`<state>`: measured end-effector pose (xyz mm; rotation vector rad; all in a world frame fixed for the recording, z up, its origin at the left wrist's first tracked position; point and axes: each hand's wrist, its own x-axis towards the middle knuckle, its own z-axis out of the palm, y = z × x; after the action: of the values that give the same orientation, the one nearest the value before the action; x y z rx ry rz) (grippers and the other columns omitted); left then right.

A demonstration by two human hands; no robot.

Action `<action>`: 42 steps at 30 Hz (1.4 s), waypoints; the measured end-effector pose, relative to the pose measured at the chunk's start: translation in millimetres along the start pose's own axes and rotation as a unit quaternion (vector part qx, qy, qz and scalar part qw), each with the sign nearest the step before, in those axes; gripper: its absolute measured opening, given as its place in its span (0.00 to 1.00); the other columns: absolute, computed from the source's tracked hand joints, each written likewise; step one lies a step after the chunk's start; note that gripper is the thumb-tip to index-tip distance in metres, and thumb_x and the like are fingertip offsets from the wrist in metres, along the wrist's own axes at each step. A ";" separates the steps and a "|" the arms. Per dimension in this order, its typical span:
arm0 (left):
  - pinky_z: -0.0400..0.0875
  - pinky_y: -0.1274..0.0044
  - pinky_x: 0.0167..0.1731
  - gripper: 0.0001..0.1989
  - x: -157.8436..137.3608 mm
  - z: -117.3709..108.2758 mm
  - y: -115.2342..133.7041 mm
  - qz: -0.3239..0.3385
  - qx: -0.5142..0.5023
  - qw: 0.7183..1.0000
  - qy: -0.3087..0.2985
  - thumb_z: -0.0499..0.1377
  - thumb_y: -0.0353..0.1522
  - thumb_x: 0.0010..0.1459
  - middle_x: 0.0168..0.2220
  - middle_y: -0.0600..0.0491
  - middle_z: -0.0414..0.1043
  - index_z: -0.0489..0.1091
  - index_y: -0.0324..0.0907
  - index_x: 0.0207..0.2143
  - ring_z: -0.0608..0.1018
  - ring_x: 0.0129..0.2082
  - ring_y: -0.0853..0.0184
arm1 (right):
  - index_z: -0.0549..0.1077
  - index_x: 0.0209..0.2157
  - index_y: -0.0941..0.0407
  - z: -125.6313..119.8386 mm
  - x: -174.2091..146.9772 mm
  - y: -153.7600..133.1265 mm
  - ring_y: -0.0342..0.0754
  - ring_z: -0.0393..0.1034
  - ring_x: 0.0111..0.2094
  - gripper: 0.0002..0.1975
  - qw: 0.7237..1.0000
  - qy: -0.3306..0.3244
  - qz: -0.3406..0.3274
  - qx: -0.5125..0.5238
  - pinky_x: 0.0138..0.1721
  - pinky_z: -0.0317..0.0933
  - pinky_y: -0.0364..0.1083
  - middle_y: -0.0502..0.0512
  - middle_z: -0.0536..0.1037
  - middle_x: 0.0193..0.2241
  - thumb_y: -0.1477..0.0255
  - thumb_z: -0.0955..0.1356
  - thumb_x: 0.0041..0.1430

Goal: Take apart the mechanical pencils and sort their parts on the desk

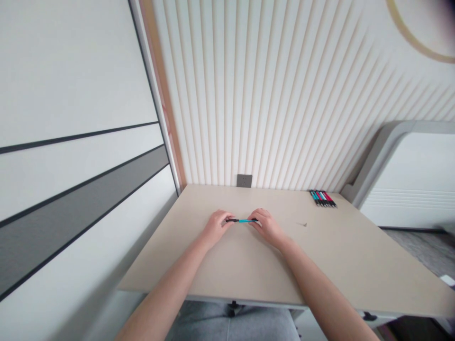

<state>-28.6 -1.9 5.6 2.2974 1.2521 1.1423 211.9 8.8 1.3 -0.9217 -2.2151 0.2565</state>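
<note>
We hold a blue pen [243, 220] level over the middle of the bench [341, 265], our left hand [216, 226] pinching its dark end and our right hand [267, 224] closed on the other end. A row of pens [323, 198] lies near the bench's far right corner, below a wall socket [244, 180]
</note>
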 end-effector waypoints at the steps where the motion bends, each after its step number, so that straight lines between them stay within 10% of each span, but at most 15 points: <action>1: 0.70 0.72 0.42 0.07 -0.1 -0.1 0.3 0.000 -0.001 1.000 0.000 0.60 0.28 0.57 0.36 0.51 0.75 0.72 0.43 0.39 0.76 0.38 0.64 | 0.74 0.39 0.53 0.0 -0.1 -0.1 0.51 0.68 0.40 0.09 1.000 0.000 0.000 0.001 0.43 0.61 0.51 0.57 0.75 0.35 0.67 0.63 0.65; 26: 0.67 0.73 0.40 0.02 1.8 -0.5 2.0 0.067 0.023 0.997 -0.005 0.61 0.30 0.58 0.33 0.52 0.75 0.72 0.43 0.36 0.74 0.36 0.65 | 0.73 0.30 0.55 3.6 -1.5 -7.8 0.44 0.65 0.27 0.19 0.991 -0.050 0.099 0.075 0.34 0.58 0.44 0.50 0.72 0.24 0.66 0.56 0.68; 32: 0.66 0.74 0.39 0.02 2.4 1.4 0.4 0.070 0.017 0.997 0.020 0.61 0.29 0.58 0.33 0.53 0.74 0.72 0.42 0.35 0.73 0.36 0.65 | 0.70 0.44 0.54 0.9 -1.7 -11.4 0.43 0.65 0.27 0.12 0.986 -0.036 0.123 0.110 0.31 0.58 0.42 0.48 0.73 0.27 0.65 0.65 0.61; 42: 0.65 0.71 0.42 0.03 0.8 0.8 2.5 0.100 0.039 0.994 -0.026 0.60 0.30 0.59 0.33 0.53 0.75 0.72 0.43 0.37 0.74 0.37 0.64 | 0.74 0.30 0.55 -2.4 -2.4 -10.9 0.44 0.67 0.26 0.17 0.992 -0.091 0.085 0.024 0.31 0.56 0.42 0.52 0.76 0.24 0.66 0.59 0.67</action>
<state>-26.2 -2.7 6.9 2.5413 1.0864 1.1058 208.8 -0.9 6.4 -1.1004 -2.2854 0.4876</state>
